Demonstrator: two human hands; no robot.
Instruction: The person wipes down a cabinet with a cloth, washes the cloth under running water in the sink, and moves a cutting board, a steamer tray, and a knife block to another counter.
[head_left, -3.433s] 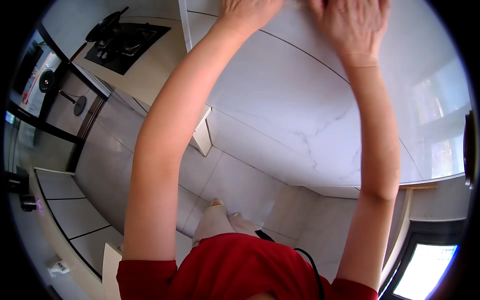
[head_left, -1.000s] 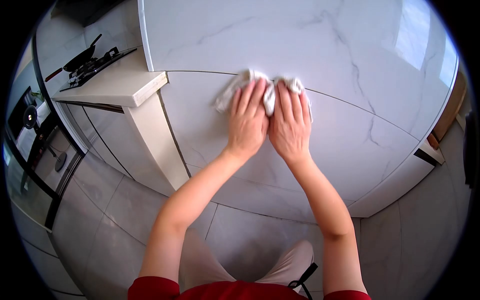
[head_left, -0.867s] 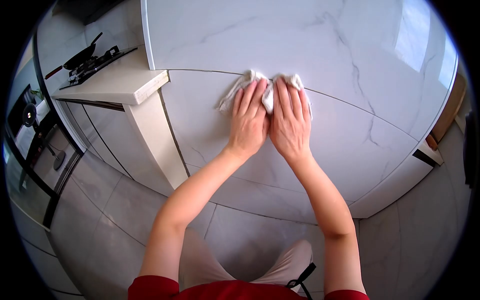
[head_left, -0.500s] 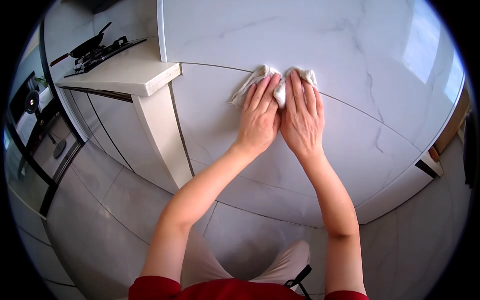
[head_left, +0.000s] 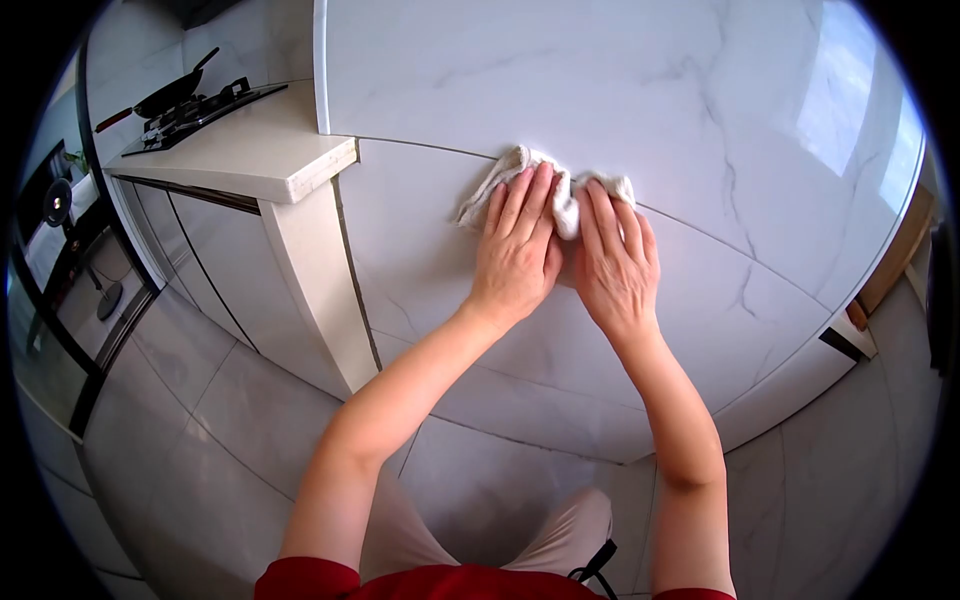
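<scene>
A crumpled white cloth [head_left: 563, 208] lies against the glossy marble-patterned wall panel [head_left: 450, 245], across a thin seam. My left hand [head_left: 515, 255] presses flat on its left part, fingers stretched out and pointing up. Beside it, my right hand [head_left: 618, 265] lies with straight fingers over the cloth's right part. Folds of cloth stick out above the fingertips and bunch up between the two hands. Both palms face the panel and are hidden.
To the left, a pale countertop [head_left: 230, 150] juts out with a sharp corner. A gas hob [head_left: 190, 120] with a black pan [head_left: 168, 95] stands on it. Further left are a sliding glass door and a fan [head_left: 58, 205]. Grey floor tiles [head_left: 160, 430] lie below.
My right hand has slid down a little on the panel, and the gap between the fingers of both hands has widened. The whole view has shifted slightly.
</scene>
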